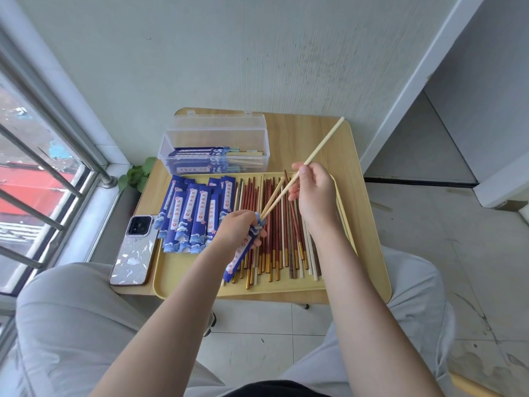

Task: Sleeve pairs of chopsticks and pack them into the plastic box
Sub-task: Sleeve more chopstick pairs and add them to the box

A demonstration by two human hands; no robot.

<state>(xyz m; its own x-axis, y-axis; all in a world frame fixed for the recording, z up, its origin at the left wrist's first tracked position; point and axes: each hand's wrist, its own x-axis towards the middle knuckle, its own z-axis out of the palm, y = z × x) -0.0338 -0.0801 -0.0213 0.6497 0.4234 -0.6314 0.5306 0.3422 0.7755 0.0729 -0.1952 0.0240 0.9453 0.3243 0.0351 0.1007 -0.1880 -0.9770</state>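
Observation:
My left hand [237, 229] grips a blue paper sleeve [240, 255] by its open upper end, above the yellow tray [186, 277]. My right hand [313, 193] pinches a pale chopstick [320, 146] whose tip enters the sleeve's mouth. A second pale chopstick [274, 197] also sits with its tip in the sleeve. Several empty blue sleeves [194, 213] lie on the tray's left half. Loose red, brown and white chopsticks [274, 242] lie on its right half. The clear plastic box [214, 147] stands open behind the tray with sleeved pairs inside.
A phone [134, 250] lies on the small wooden table [363, 179] left of the tray. A window with metal bars is on the left, a wall is behind the table, and my knees flank the front edge.

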